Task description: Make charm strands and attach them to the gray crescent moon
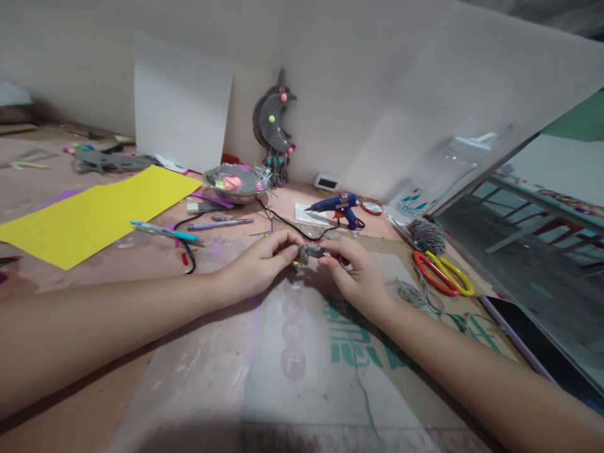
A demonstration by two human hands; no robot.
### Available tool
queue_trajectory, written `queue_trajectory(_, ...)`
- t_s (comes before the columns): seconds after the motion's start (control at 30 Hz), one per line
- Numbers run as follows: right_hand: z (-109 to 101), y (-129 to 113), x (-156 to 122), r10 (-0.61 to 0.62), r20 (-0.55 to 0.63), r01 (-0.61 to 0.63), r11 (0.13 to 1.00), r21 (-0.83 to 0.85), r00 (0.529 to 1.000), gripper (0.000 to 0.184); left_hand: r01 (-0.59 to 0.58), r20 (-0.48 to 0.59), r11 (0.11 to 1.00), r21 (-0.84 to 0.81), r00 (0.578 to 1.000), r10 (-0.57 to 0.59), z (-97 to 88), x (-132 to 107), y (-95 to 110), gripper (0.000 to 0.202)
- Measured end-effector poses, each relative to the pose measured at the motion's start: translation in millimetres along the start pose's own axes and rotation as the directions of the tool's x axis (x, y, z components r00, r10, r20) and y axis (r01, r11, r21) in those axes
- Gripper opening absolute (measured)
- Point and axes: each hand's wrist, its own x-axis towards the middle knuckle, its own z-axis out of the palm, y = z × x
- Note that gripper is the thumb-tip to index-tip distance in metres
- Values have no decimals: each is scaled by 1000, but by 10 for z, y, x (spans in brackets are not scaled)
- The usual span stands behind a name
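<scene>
Both hands meet over the middle of the table, pinching a small grey piece (309,252) that looks like yarn or felt. The fingertips of my left hand (262,264) are closed on its left end. My right hand (363,277) grips the other end between thumb and fingers. Fingers cover part of the piece, so its full shape is hidden. Just beyond the hands, a blue glue gun (336,204) stands with its nozzle over a white square (311,216). Below them lies a printed clear sheet (306,390) on cardboard.
To the right are a grey yarn ball (427,237), scissors (443,274), a phone (542,340) and a bottle (438,170). Yellow paper (89,217), pens (165,233) and a bowl of pompoms (236,184) lie left. A moon decoration (274,119) leans on the wall.
</scene>
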Motion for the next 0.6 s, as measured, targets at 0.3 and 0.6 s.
queue_trajectory(0.3, -4, 35, -4, -49, 22, 49, 998, -41, 999, 24, 10, 31, 1000, 2, 999, -10, -4, 6, -49, 16)
queue_trajectory(0.6, -8, 31, 7, -83, 28, 85, 995, -56, 996, 27, 9, 46, 1000, 13, 999, -10, -13, 4, -36, 16)
